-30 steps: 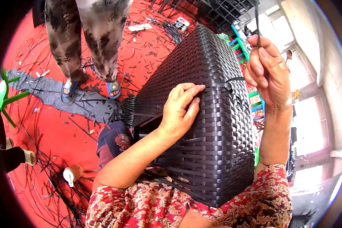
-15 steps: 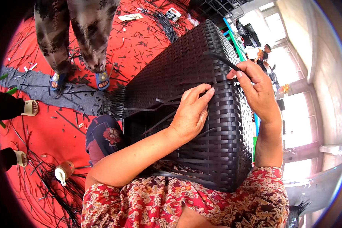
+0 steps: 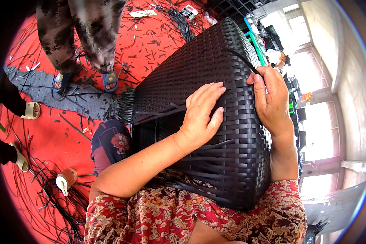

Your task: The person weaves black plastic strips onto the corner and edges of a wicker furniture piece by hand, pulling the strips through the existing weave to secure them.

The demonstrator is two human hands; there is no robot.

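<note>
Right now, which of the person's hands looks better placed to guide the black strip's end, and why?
Probably the right hand: it pinches the black strip near an edge of the woven piece. The left hand rests open on it, with no strip visible in its grip.

"Bare right hand (image 3: 270, 99): state its change of position."

"Lowered. One second ago it was raised clear of the black box-shaped body of woven flat strips (image 3: 183, 69). From where I stand, it is now just beside that body's right-hand side."

"And the narrow black flat strip (image 3: 240, 56) in its fingers?"

"Redirected. It ran upward; it now arcs leftward from the fingers over the body."

"Bare left hand (image 3: 200, 116)?"

"Fingers extended flatter on the weave; thumb spread away from them."
</note>
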